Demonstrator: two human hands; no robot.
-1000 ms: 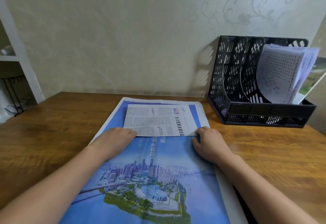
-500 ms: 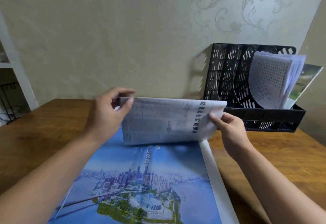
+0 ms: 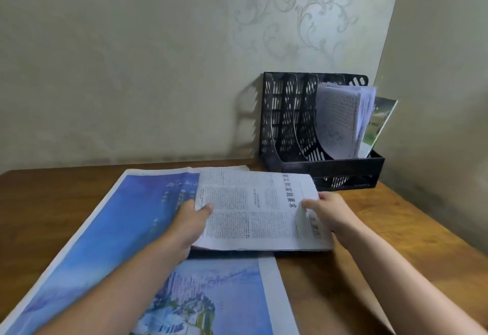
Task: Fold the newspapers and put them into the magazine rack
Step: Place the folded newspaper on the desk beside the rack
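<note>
Now | folded newspaper [image 3: 253,210] lies flat, long axis left-right | both hands pinch its side edges: left [image 3: 188,225], right [image 3: 334,214]

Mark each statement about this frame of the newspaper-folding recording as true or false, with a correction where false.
1. Both hands hold the folded newspaper. True: the left hand grips its left edge and the right hand its right edge.
2. The magazine rack is empty. False: papers already stand in its right-hand part.
3. A large blue newspaper lies spread open on the table. True.
4. The rack stands at the table's near left corner. False: it stands at the far right, against the wall.
5. The folded newspaper is already in the rack. False: it is in the hands, over the blue sheet, in front of the rack.
</note>
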